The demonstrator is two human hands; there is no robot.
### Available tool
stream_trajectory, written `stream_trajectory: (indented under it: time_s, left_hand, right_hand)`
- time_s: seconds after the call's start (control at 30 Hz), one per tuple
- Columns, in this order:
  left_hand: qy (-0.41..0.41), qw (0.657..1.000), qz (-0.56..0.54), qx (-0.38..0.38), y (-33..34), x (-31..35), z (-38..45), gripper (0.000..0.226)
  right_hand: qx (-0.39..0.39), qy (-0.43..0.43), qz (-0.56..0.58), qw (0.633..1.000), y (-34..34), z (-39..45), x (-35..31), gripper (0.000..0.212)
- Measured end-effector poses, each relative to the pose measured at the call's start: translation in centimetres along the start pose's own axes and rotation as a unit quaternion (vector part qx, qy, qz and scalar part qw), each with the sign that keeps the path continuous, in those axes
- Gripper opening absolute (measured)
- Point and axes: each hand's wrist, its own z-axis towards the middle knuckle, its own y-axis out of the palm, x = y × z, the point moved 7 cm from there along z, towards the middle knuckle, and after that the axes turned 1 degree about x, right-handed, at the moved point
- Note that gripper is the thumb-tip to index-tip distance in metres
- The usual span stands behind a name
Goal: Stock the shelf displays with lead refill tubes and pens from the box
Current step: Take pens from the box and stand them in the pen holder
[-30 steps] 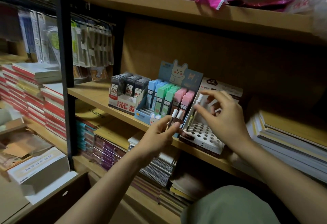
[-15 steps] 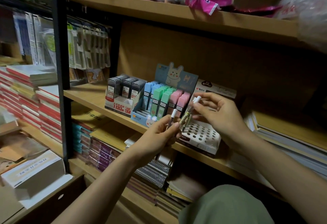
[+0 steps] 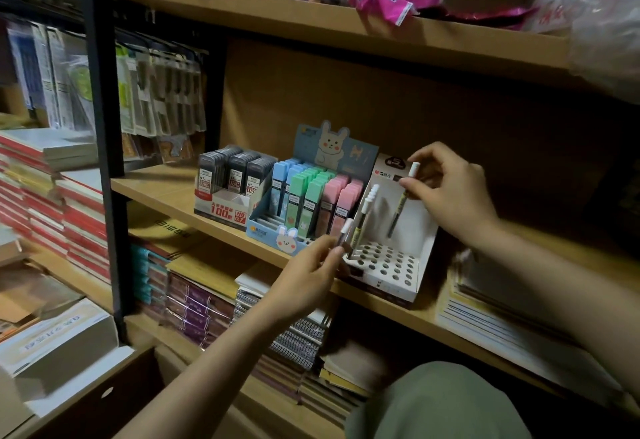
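Note:
A white display stand [image 3: 388, 267] with rows of round holes sits on the middle shelf [image 3: 166, 190]. My right hand [image 3: 445, 189] pinches a white-capped lead refill tube [image 3: 400, 204] near its top, its lower end over the stand's back holes. My left hand [image 3: 308, 274] pinches another white-capped tube [image 3: 344, 234] just left of the stand. Several white-capped tubes [image 3: 363, 216] stand in the stand's left holes. To the left is a rabbit display box [image 3: 298, 206] with blue, green and pink refill cases, then a box of black refill cases [image 3: 230, 180].
Stacked notebooks [image 3: 498, 314] lie right of the stand. Spiral notebooks and book stacks [image 3: 194, 300] fill the lower shelf. A black upright post [image 3: 104, 126] bounds the shelf on the left. Pink packets [image 3: 388, 2] hang over the top shelf. A white carton [image 3: 59, 341] sits low left.
My right hand took one tube away from my left hand and carried it up and right over the stand's back holes. My left hand kept one tube and stayed put.

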Motion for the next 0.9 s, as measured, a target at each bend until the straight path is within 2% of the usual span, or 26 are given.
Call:
stream_trajectory:
  time_s: [0.17,0.37,0.57,0.73,0.9]
  left_hand:
    - [0.085,0.984,0.154,0.016,0.0,0.8,-0.4,0.028]
    - [0.138,0.959,0.246,-0.023,1.0,1.0,-0.6,0.033]
    - [0.188,0.930,0.316,-0.016,1.2,1.3,-0.7,0.032]
    - [0.201,0.921,0.334,-0.014,1.5,1.6,-0.9,0.031]
    - [0.200,0.925,0.321,-0.004,1.4,1.5,-0.8,0.030]
  right_hand:
    - [0.017,-0.029,-0.002,0.999,2.0,0.4,0.5,0.027]
    - [0.012,-0.018,0.003,1.000,3.3,-0.1,1.4,0.025]
    - [-0.011,0.029,0.056,0.998,3.2,0.2,2.2,0.016]
    - [-0.013,0.018,-0.043,0.999,3.6,1.1,1.5,0.020]
    - [-0.023,0.029,-0.052,0.998,4.1,0.7,1.8,0.021]
